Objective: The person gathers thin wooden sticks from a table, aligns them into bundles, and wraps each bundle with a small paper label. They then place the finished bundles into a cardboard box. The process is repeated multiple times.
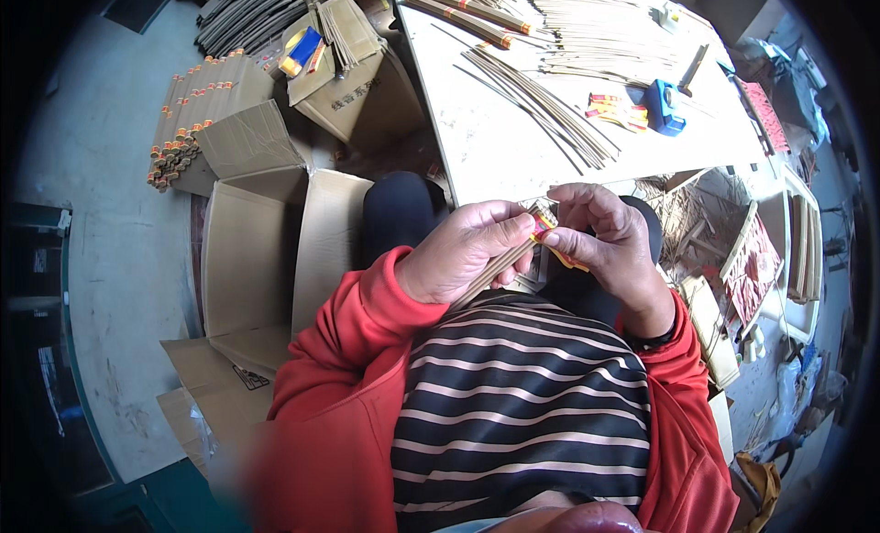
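Note:
A bundle of thin brown incense sticks (489, 274) is gripped in my left hand (463, 244), slanting from my lap up to the right. Around its upper end lies a red and yellow paper band (570, 260), with a loose tail hanging off to the right. My right hand (616, 244) pinches this band between thumb and fingers, against the bundle. Beyond my hands, on the white table (486, 157), loose incense sticks (541, 107) lie in a slanted spread. More red and yellow paper bands (616, 111) lie to their right.
A blue tape dispenser (666, 109) stands on the table's right part. Finished banded bundles (472, 18) lie at its far edge. An open cardboard box (252, 249) is at my left; stacked bundles (197, 98) and another carton (357, 98) are behind it. Scattered sticks (678, 217) are at right.

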`<state>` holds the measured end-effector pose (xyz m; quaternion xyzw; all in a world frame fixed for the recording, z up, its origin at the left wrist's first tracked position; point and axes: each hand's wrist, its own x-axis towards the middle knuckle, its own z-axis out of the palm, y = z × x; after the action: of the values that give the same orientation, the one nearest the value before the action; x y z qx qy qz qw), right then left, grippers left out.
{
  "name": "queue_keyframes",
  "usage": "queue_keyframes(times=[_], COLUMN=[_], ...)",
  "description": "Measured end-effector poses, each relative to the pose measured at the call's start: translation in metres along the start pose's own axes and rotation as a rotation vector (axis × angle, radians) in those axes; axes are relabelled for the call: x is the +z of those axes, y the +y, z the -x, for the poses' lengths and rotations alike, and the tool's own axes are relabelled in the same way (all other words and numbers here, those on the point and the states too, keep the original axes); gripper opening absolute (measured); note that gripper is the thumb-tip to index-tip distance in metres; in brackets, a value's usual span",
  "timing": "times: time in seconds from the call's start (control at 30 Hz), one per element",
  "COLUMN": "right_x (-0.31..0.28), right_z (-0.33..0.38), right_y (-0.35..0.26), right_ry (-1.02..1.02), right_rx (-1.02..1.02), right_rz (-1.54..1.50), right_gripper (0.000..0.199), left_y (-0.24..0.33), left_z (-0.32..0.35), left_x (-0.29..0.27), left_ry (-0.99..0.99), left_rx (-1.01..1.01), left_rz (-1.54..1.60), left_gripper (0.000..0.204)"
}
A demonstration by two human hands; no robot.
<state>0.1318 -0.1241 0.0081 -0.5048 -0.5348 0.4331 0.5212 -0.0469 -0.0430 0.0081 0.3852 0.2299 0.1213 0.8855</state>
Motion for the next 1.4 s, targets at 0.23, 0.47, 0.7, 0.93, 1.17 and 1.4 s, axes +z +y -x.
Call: queue_keyframes(times=[0.23, 0.47, 0.7, 0.93, 1.17, 1.4], right_x=[-0.001, 0.0, -0.004, 0.007, 0.013, 0.016], right_z=[0.002, 0.001, -0.01, 0.0, 0.005, 0.003], right_y=[-0.004, 0.0, 0.008, -0.008, -0.006, 0.008], right_ry=[-0.027, -0.014, 0.111, 0.11, 0.032, -0.115], right_rx=[0.036, 0.037, -0.334, 0.151, 0.199, 0.094], right_rz=[-0.004, -0.07, 0.376, 0.287, 0.126, -0.373], right_gripper=[0.035, 0.034, 0.04, 0.028, 0.028, 0.025], left_y=[0.001, 0.001, -0.002, -0.008, -0.016, -0.016], left_z=[0.002, 0.002, 0.003, -0.001, -0.003, 0.001], left_x=[0.001, 0.001, 0.004, 0.009, 0.015, 0.014], left_ry=[0.015, 0.013, 0.057, 0.228, 0.247, 0.187], left_rx=[-0.036, -0.02, 0.065, 0.205, 0.381, 0.441], left_rz=[-0.006, -0.036, -0.147, -0.472, -0.666, -0.599], left_gripper=[0.027, 0.028, 0.03, 0.031, 0.036, 0.055])
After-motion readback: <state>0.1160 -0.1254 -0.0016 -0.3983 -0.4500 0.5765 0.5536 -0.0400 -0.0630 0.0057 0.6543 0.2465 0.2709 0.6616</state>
